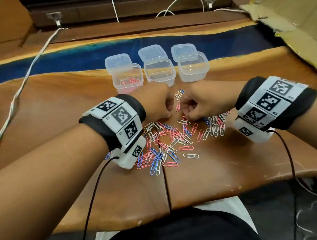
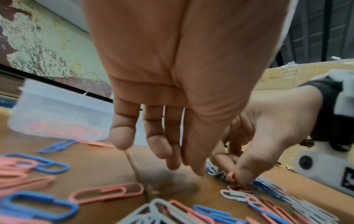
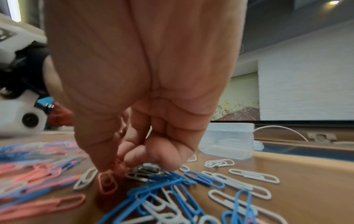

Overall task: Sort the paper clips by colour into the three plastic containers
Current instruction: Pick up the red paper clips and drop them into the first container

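Pink, blue and white paper clips (image 1: 165, 141) lie scattered over the wooden table (image 1: 227, 171). Behind them stand three clear containers: the left one (image 1: 117, 85) holds pink clips, while the middle one (image 1: 171, 78) and the right one (image 1: 205, 71) look empty. My right hand (image 1: 198, 106) is down at the pile's far edge. Its thumb and finger pinch a pink clip (image 3: 107, 181) that still touches the table. My left hand (image 1: 159, 102) hovers just left of it. Its fingers (image 2: 162, 144) hang loosely and hold nothing.
Three lids (image 1: 151, 52) lie behind the containers on a blue resin strip (image 1: 62, 60). A white cable (image 1: 26, 76) crosses the table's left side. Torn cardboard (image 1: 285, 22) lies at the back right. Black wrist cables hang over the near edge.
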Demonstrator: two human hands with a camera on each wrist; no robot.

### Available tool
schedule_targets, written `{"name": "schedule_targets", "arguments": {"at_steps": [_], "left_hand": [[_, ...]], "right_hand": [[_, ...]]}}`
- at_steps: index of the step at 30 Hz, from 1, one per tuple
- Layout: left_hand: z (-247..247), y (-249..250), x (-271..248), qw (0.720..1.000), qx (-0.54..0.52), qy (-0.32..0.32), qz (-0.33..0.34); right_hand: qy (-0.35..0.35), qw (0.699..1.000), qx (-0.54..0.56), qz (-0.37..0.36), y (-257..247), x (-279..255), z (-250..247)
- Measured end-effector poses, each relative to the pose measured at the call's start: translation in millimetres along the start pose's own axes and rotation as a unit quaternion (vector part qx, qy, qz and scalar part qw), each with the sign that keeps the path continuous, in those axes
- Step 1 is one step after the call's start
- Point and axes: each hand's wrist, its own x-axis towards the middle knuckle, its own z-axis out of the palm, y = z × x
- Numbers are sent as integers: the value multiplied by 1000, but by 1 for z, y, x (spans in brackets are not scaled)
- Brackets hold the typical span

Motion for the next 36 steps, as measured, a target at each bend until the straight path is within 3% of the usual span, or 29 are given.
{"name": "schedule_targets", "arguments": {"at_steps": [3,5,8,11,15,19,22,24,27,33,36], "left_hand": [[2,6,12,999,0,48,-18],[4,9,20,997,-3,63,-39],[9,14,30,996,0,65,-64],[8,18,35,995,-5,51,-91],[2,24,34,993,-12,11,-119],[-3,25,28,993,2,-7,-119],[-12,15,16,993,-36,-20,-112],[-17,3,8,989,-89,-47,-111],[-24,-14,-4,985,-110,-32,-127],[-23,-27,-25,991,-52,-51,-113],[-17,-35,-29,993,-28,-19,-117]], "right_hand": [[8,999,49,13,6,-5,-5],[-5,990,138,35,12,-12,-9],[-39,960,269,59,20,-26,-11],[-36,951,297,83,23,-33,-7],[-12,958,258,121,17,-31,1],[28,995,76,59,8,-24,11],[50,998,28,33,2,-21,13],[43,998,26,29,1,-18,12],[13,1000,-1,27,-1,-12,9],[-41,998,-51,15,-9,-9,5],[-56,996,-61,24,-10,-11,7]]}}
